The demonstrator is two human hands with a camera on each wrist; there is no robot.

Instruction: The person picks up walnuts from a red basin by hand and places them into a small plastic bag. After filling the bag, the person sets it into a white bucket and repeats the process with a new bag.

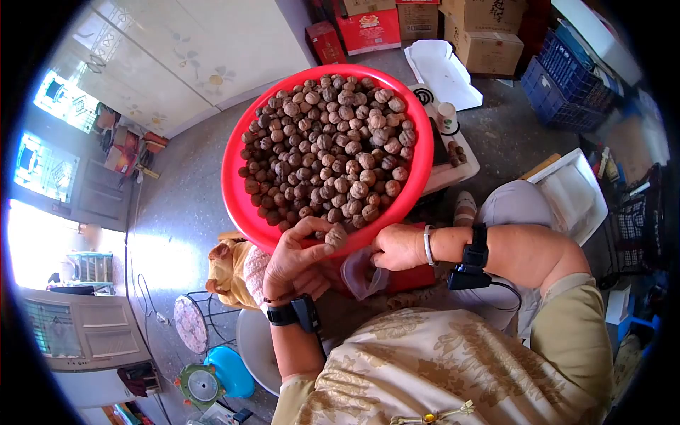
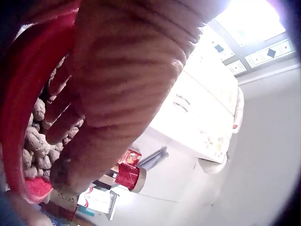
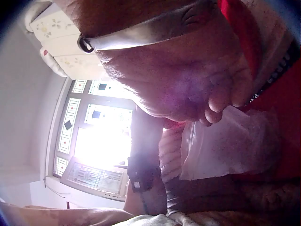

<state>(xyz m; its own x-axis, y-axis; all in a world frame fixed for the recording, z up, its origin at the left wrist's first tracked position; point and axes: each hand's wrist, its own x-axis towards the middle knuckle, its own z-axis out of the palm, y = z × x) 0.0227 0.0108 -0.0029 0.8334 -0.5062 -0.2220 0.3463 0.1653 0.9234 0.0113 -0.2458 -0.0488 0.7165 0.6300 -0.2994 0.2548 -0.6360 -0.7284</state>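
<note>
A wide red basin (image 1: 232, 195) full of walnuts (image 1: 322, 152) stands before me in the head view. At its near rim my left hand (image 1: 294, 258) pinches one walnut (image 1: 336, 236) between thumb and fingers. My right hand (image 1: 399, 247), with its fingers curled, grips the top of a clear plastic bag (image 1: 364, 275) just below the rim. In the right wrist view the bag (image 3: 225, 150) hangs under those curled fingers. The left wrist view shows the left palm (image 2: 127, 70) large, with walnuts in the basin behind its fingers.
A white stand (image 1: 457, 166) with a paper cup (image 1: 446, 117) is right of the basin. Blue crates (image 1: 567, 85) and cardboard boxes (image 1: 489, 49) stand farther back. A round stool (image 1: 191, 322) and a grey basin (image 1: 256, 347) are at the lower left.
</note>
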